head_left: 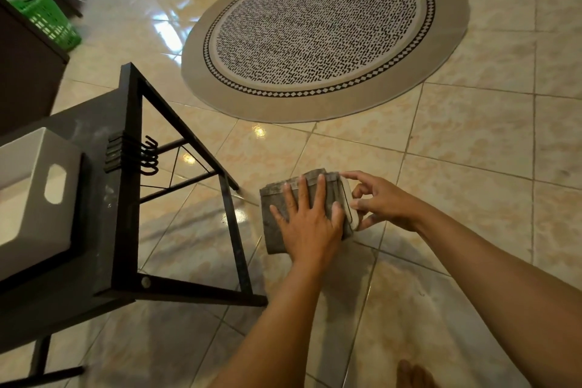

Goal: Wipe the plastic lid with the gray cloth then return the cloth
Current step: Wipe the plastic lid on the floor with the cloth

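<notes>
The gray cloth covered nearly all of the plastic lid, leaving only a pale strip along its right edge; the lid's shape could not be told. The left hand lay flat over the cloth and hid its middle. The right hand hid the lid's far side, so its grip there was unclear. The white bin and the dark desk were cut off by the left edge. The green basket was blurred and partly hidden.
</notes>
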